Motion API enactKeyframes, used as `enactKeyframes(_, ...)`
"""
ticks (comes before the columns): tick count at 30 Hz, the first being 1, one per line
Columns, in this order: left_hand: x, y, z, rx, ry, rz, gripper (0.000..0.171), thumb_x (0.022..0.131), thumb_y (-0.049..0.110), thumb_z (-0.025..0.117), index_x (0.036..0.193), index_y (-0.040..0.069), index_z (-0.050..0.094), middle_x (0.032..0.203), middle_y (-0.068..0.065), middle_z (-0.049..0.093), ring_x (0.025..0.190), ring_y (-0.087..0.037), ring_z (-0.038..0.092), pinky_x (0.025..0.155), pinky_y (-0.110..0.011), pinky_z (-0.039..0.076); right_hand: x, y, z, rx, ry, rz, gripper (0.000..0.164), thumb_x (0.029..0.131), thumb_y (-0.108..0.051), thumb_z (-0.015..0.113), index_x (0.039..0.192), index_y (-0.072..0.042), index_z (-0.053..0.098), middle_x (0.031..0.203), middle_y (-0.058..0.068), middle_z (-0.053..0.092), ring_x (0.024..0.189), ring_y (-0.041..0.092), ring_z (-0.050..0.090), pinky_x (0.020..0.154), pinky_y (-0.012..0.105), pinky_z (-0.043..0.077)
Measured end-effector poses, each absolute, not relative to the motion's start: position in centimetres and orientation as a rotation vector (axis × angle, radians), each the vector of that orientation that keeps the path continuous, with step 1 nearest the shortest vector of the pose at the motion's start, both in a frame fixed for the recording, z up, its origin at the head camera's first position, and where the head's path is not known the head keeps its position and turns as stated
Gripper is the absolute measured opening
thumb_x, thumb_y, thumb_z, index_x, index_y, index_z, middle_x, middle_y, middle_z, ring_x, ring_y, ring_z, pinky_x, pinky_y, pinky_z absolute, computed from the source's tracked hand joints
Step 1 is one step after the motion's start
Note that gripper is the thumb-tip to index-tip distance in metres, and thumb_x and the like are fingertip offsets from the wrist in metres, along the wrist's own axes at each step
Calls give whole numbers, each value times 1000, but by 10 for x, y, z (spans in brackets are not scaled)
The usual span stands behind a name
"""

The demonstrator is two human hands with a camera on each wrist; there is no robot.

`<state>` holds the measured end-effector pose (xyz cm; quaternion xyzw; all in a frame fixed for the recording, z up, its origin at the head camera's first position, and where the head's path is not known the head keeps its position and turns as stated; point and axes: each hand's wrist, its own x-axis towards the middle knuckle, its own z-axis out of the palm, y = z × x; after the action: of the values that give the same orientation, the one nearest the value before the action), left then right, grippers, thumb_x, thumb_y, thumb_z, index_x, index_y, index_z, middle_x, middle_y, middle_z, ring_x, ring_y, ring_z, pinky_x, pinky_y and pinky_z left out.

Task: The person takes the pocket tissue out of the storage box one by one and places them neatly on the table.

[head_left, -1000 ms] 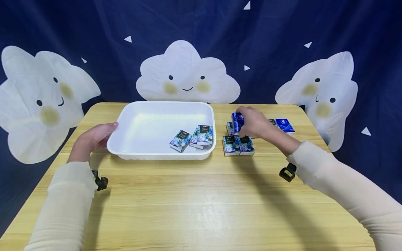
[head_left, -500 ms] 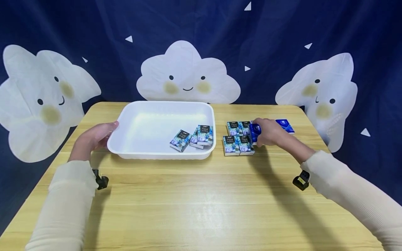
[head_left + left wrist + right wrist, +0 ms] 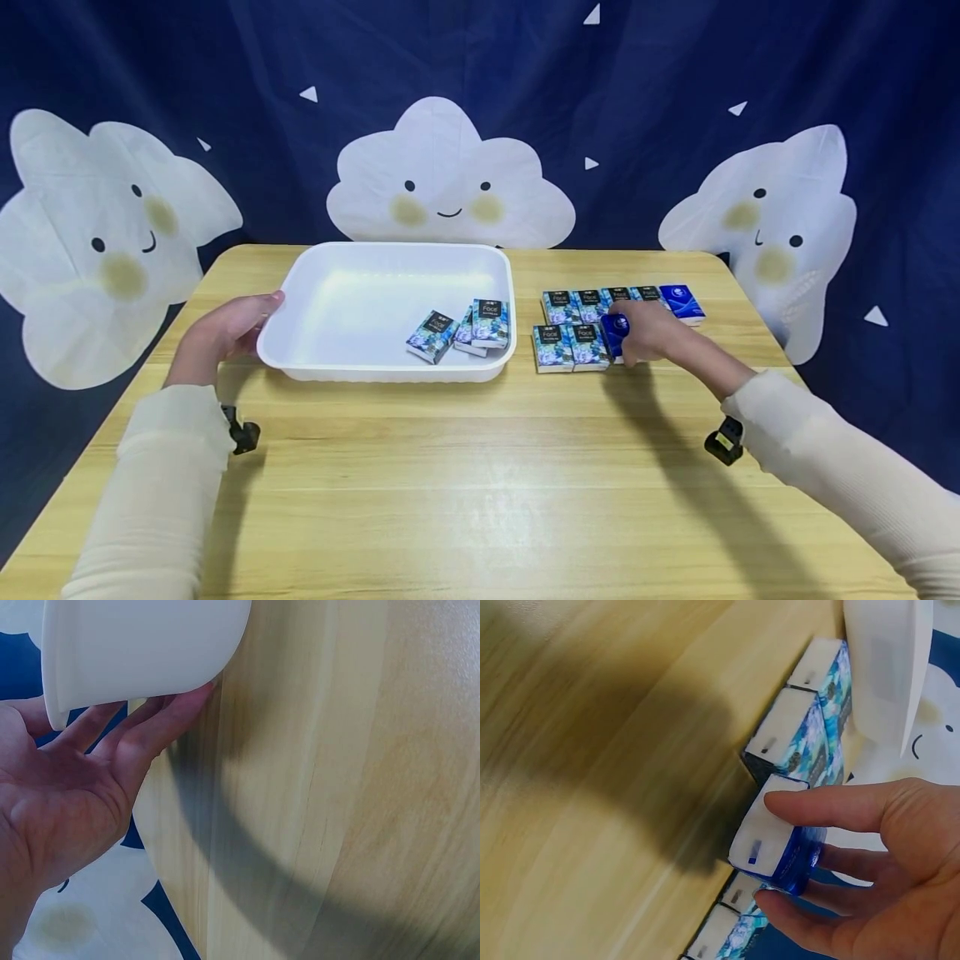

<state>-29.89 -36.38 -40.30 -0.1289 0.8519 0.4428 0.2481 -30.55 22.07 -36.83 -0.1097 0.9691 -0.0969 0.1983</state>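
My right hand pinches a blue tissue pack at the right end of the front row, beside two floral tissue packs. In the right wrist view the thumb lies on the white side of this blue pack, with fingers round the opposite side. At the left, my left hand grips the end of a white plastic tray. The left wrist view has the thumb at the rim and the fingers under the tray wall. Three floral packs lie loosely in the tray's front right corner.
Behind the front row runs a back row of several floral packs, with another blue pack at its right end. Everything stands on a wooden table. A dark blue curtain with white clouds hangs behind it.
My right hand has carried the blue pack rightward and toward me, from above the back row's left part to the end of the front row. My left hand has stayed on the tray.
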Motion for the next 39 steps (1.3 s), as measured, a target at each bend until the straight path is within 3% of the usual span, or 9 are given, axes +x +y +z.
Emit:
enactKeyframes(5,-298,-363,-402,-350,2315,1215,83,105,61,19,161,0,12,145,-24,43,112,-27,55,83,-26,51,-305,222,-373,-312,2698,-286,87,68,7,73,150,1,41,141,35,50,77,30,51,59,35,40)
enactKeyframes(17,-297,-361,-400,-356,2309,1214,83,105,61,19,161,1,10,150,-26,39,121,-32,51,86,-27,49,-303,223,-381,-273,2702,-323,88,70,8,73,151,-1,41,146,33,46,91,33,54,59,33,44)
enactKeyframes(28,-297,-362,-401,-355,2323,1203,82,106,60,17,161,0,9,148,-26,41,119,-30,51,83,-25,50,-302,222,-387,-278,2685,-348,87,71,10,70,151,-1,38,132,33,56,68,25,52,53,30,39)
enactKeyframes(35,-296,-362,-402,-357,2318,1208,83,106,61,17,161,0,8,150,-26,38,122,-33,49,86,-27,49,-301,221,-387,-279,2691,-342,84,73,9,71,150,0,39,124,33,60,67,24,52,54,31,40)
enactKeyframes(39,-297,-362,-402,-365,2308,1213,83,105,61,18,162,2,9,151,-26,38,123,-32,49,88,-28,48,-302,221,-386,-266,2674,-347,81,74,12,64,150,-1,39,112,28,61,59,19,42,51,29,35)
